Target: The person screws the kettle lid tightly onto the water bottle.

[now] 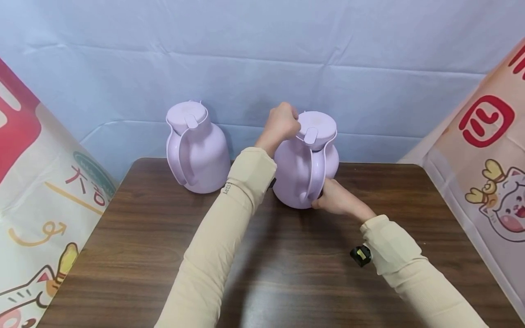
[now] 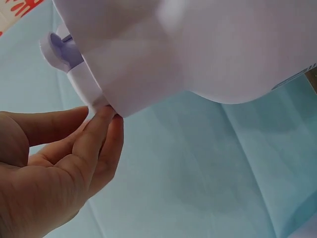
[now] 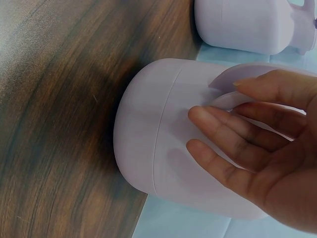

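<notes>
Two matching pale lilac thermos jugs stand at the back of the table. My left hand (image 1: 283,119) is at the upper left of the right thermos jug (image 1: 289,171). In the left wrist view, my left fingers (image 2: 113,131) bend against the rim under its lid (image 2: 81,84), with the thumb close by. Low on the same jug, my right hand (image 1: 338,198) is beside the foot of the handle (image 1: 316,173). Seen from the right wrist, its fingers reach loosely over the body, thumb by the handle. The left thermos jug (image 1: 209,157) stands apart, untouched.
The brown wood-grain table (image 1: 311,282) runs back to a pale blue cloth backdrop (image 1: 254,41). Printed cloth panels flank it, one on the left (image 1: 45,191) and one on the right (image 1: 480,182). A small black device (image 1: 361,256) sits at the right wrist.
</notes>
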Demonstrator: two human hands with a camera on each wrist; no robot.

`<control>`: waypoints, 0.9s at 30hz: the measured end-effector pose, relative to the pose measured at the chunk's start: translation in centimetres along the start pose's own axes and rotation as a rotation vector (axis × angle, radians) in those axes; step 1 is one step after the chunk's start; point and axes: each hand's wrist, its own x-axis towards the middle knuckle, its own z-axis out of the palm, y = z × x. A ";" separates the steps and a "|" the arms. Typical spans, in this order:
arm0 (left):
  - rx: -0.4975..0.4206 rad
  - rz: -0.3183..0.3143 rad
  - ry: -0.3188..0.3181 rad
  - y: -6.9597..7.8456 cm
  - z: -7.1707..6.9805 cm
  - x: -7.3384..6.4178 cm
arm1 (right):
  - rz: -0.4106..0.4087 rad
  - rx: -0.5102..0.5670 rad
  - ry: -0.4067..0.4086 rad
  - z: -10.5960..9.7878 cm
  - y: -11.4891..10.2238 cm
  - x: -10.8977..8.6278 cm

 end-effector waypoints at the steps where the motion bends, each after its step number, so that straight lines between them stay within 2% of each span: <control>1: -0.005 0.000 0.001 -0.1 0.0 0.0 | 0.002 0.000 0.001 0.0 0.0 0.0; 11: 0.018 0.027 0.037 -0.3 -0.1 -0.4 | 0.006 0.003 -0.001 0.0 -0.1 -0.1; 21: 0.049 0.023 0.049 -0.2 0.0 -1.1 | 0.006 0.004 -0.004 0.0 -0.1 -0.1; 27: 0.024 0.033 0.063 -0.2 0.2 -0.9 | 0.006 0.002 -0.001 0.0 0.0 0.0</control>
